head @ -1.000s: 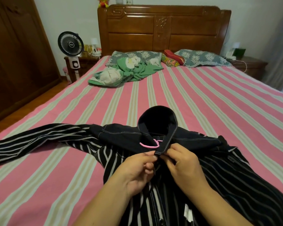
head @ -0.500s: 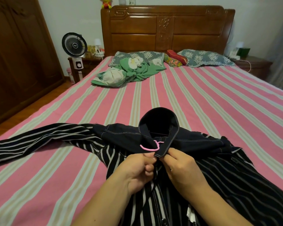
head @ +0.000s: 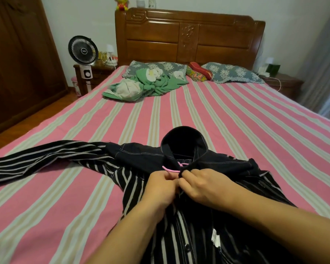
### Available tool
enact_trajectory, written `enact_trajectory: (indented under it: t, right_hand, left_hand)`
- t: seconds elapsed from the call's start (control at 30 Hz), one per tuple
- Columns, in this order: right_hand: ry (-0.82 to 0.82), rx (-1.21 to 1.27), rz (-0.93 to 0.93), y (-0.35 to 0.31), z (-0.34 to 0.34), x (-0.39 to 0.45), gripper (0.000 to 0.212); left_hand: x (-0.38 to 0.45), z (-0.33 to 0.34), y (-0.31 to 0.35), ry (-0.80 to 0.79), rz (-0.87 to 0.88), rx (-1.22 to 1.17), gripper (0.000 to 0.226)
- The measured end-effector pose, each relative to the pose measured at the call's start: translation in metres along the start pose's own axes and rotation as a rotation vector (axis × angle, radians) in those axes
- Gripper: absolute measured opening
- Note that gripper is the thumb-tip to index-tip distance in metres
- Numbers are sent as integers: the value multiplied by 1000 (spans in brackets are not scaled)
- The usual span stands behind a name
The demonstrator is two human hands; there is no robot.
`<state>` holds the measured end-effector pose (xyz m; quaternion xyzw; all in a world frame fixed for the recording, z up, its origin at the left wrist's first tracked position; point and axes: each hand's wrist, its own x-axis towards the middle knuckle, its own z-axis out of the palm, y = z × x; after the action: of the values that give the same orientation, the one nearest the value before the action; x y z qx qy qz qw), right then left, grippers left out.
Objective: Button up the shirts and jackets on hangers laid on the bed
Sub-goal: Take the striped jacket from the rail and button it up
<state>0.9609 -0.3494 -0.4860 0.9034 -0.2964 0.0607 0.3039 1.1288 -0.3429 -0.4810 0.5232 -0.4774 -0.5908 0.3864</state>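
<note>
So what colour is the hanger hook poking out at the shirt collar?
Pink; the hanger hook shows clearly in the head view, just beyond the hands.

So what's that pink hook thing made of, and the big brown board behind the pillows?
The pink hanger looks like smooth plastic: thin, evenly colored, slightly shiny. The headboard looks like varnished wood: brown grain, carved panels, glossy reflections.

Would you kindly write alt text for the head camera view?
Both hands, left hand and right hand, pinch the front of a black striped jacket below its collar, by a pink hanger, on a pink striped bed.
</note>
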Motion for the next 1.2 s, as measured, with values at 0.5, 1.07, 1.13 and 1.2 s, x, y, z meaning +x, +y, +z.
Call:
enact_trajectory:
  t: [0.5,1.07,1.13,1.2]
  right_hand:
    - [17,270,281,2,3,-12,15]
    - [254,552,848,-1,-45,-8,14]
    - [-96,555,579,9,-46,4,32]
    - [-280,499,412,14,-35,13,41]
  left_hand:
    - [19,-1,-14,-81,23,160,23]
    - [19,6,-35,-150,111,485,34]
    - [19,12,-40,-32,206,531,25]
    - [23,16,-50,-16,204,626,37]
